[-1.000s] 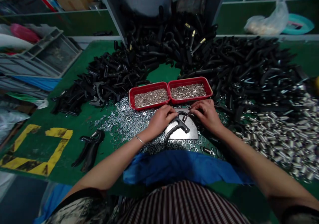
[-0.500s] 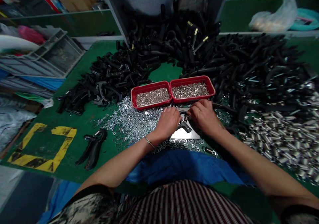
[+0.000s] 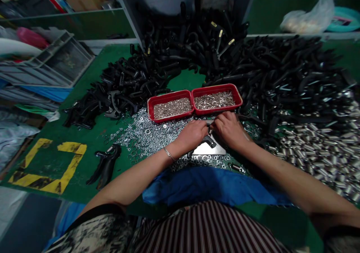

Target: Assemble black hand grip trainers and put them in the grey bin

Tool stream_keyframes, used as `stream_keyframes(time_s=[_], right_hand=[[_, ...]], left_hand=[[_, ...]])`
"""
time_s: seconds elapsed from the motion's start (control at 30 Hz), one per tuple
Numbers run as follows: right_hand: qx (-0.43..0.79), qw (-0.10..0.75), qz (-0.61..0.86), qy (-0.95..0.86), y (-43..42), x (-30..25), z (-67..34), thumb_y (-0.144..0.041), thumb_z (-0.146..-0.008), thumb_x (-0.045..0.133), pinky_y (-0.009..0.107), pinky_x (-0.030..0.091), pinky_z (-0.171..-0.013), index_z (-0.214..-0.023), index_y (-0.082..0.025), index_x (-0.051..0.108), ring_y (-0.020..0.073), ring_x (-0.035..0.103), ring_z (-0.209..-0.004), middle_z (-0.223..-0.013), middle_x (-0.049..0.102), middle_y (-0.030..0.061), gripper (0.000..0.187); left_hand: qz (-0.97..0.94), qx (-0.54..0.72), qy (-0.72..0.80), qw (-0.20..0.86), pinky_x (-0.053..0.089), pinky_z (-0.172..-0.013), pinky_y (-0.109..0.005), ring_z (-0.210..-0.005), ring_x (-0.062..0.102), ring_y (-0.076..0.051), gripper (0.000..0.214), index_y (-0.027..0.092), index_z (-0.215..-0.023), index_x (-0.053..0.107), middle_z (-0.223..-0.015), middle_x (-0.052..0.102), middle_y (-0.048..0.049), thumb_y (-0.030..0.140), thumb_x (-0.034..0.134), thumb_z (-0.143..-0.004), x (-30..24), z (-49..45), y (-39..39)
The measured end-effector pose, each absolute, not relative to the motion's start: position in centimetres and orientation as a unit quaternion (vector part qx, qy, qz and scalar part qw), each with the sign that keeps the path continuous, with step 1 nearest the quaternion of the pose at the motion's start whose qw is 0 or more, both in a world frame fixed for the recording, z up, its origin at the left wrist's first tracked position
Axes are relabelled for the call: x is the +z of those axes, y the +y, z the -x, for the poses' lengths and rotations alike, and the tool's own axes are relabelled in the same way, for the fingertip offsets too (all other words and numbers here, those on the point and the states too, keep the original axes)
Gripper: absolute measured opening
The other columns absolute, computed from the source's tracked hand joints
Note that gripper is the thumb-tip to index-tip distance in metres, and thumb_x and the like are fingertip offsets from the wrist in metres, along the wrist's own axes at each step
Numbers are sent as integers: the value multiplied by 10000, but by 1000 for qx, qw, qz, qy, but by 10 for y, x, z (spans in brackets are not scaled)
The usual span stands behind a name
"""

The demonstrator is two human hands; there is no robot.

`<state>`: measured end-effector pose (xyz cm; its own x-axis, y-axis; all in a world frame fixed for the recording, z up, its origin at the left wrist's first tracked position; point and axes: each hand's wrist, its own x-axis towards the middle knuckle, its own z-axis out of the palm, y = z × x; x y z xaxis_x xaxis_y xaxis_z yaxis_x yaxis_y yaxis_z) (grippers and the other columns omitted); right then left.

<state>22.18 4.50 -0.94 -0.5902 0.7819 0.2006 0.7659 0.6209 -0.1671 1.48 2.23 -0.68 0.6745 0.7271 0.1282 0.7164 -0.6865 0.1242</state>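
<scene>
Over a flat metal plate (image 3: 216,150) in the middle of the bench, my left hand (image 3: 194,133) is closed around a black curved handle part (image 3: 208,141). Part of that handle is covered by the fingers. My right hand (image 3: 228,130) pinches at the upper end of the same part, where a small silver spring-like piece (image 3: 210,131) shows between the hands. What the right fingertips grip is hidden. Loose metal washers and rings (image 3: 157,134) lie around the plate. Just beyond my hands stand two red trays, one with tiny metal bits (image 3: 172,108), one with small pins (image 3: 215,101).
Black handle parts (image 3: 135,76) are heaped at the left, back and right (image 3: 281,69). Silver springs (image 3: 317,151) pile up at the right. A two-legged black handle assembly (image 3: 107,164) lies near yellow tape (image 3: 69,164). Grey crates (image 3: 64,59) stand at the left.
My left hand has shifted slightly to the right and covers more of the handle part. The right hand stays nearly in place; the whole view has tilted a little.
</scene>
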Motion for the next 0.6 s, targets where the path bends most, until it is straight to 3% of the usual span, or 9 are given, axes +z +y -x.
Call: stream_keyframes(time_s=[0.1,0.17,0.23,0.33,0.47,0.6], right_hand=[[17,134,459,-878,36,0,-239,-382,-998,513,484,376,-897,-1101,-167,670,350,469,-1076,-1124,636,173,286],[-41,103,521,-846,24,5,-259,-434,-964,564,501,384,-864,-1127,-111,652,384,471,-1072,-1140,611,233,373],[-93,35,568,-817,10,6,-280,-464,-954,557,502,391,-811,-1020,-65,659,406,485,-1028,-1038,603,267,418],[-93,-26,571,-815,-3,4,-304,-433,-972,502,479,404,-773,-858,-100,648,396,523,-981,-937,610,238,380],[65,88,581,-807,-10,14,-308,-447,-973,499,398,459,-721,-1003,-159,589,303,609,-854,-919,662,155,303],[222,158,576,-771,-22,33,-289,-503,-1009,429,326,466,-618,-1218,-198,511,243,657,-696,-860,703,89,379]], left_hand=[[-918,72,389,27,433,-937,-403,-1074,560,-256,344,132,-1107,668,-1148,657,-119,316,380,-1068,-10,-12,6],[-918,57,391,16,426,-956,-410,-1135,542,-265,339,123,-1211,642,-1271,630,-134,298,391,-1064,-11,-11,-7],[-921,36,387,3,421,-965,-414,-1176,529,-271,342,114,-1254,631,-1360,592,-148,233,377,-1058,-12,-12,-17],[-923,14,385,-8,415,-989,-419,-1198,522,-273,377,98,-1262,638,-1406,570,-153,188,336,-1054,-13,-14,-24],[-904,37,426,-9,375,-1076,-410,-1263,491,-268,415,90,-1393,555,-1437,559,-137,202,339,-1058,-16,-16,-27],[-883,54,467,-6,336,-1109,-466,-1337,436,-313,441,116,-1454,504,-1498,502,-155,244,371,-1053,-16,-16,-33]])
